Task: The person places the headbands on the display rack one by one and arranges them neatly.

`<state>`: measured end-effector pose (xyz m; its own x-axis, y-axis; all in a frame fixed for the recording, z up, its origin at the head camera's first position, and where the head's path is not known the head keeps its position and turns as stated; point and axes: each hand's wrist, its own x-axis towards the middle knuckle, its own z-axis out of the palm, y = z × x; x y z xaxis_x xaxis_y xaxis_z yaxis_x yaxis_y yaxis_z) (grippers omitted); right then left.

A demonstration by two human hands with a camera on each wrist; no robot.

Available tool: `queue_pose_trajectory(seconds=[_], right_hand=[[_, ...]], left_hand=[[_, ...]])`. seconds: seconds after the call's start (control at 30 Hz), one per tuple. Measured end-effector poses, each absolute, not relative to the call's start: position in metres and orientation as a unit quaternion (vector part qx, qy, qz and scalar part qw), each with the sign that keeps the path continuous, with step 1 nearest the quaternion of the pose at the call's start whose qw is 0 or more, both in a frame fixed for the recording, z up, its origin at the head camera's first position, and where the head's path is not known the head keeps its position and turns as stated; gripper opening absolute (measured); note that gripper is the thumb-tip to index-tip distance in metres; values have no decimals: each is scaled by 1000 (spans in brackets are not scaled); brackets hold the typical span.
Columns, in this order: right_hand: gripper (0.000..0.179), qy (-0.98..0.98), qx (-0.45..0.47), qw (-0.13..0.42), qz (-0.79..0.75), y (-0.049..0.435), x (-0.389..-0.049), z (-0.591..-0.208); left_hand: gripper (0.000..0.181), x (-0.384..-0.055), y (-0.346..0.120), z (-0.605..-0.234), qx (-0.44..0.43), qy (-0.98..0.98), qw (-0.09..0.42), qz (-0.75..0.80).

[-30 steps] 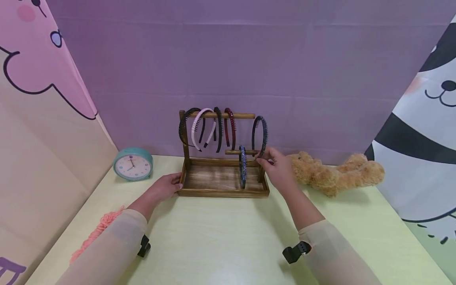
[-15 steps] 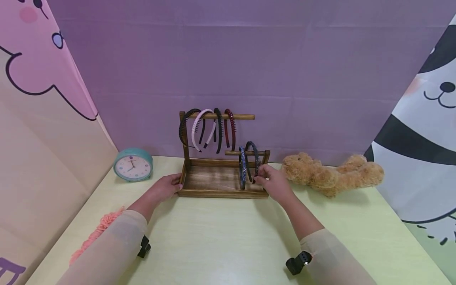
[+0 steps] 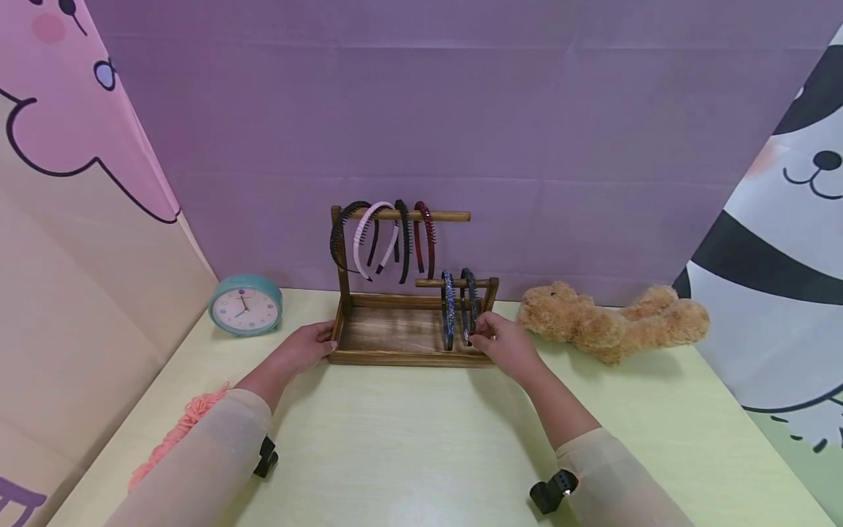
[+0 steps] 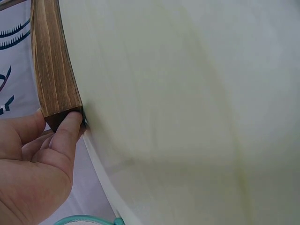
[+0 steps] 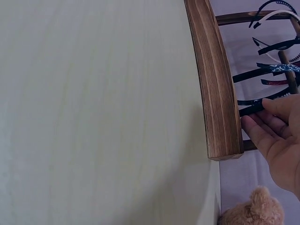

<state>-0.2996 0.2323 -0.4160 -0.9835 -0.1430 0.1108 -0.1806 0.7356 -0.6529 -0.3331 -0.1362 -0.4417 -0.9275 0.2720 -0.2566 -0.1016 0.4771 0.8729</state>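
A wooden headband rack [image 3: 388, 358] with two bars over a tray stands at the table's back. My left hand [image 3: 304, 347] holds its left end; in the left wrist view that hand's fingers [image 4: 64, 136] sit at the tray's corner. Over the lower bar hang a blue glittery headband [image 3: 449, 311] and, to its right, a dark headband [image 3: 472, 296]. With thumb and fingers, my right hand [image 3: 510, 345] pinches the dark headband's lower end, above the tray's right side. On the upper bar are two black headbands [image 3: 405, 245], a pale pink one [image 3: 358, 245] and a dark red one [image 3: 429, 234].
A teal alarm clock [image 3: 246, 304] stands left of the rack, and pink yarn [image 3: 187, 424] lies beside my left forearm. On the right lies a tan plush toy [image 3: 609, 327]. A purple cloth [image 3: 421, 110] hangs behind the table [image 3: 402, 439].
My right hand has lowered the dark headband from above the lower bar's right end onto that bar, then turned it closer to edge-on. The left hand stays at the rack's left end.
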Motion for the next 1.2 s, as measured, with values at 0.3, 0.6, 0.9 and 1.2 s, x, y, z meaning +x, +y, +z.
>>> queue_pose_trajectory(seconds=[0.3,0.6,0.9,1.2], right_hand=[[14,-930,87,20,356,232,-298,-416],[25,-913,80,-8,399,241,-289,-406],[26,-914,94,47,392,252,-280,-387],[48,-919,104,73,374,262,-258,-377]], left_hand=[[57,-335,-139,-444,47,839,189,509],[58,-335,-138,-445,49,844,188,500],[58,-338,-137,-445,52,841,193,503],[58,-338,-143,-452,42,835,194,513]])
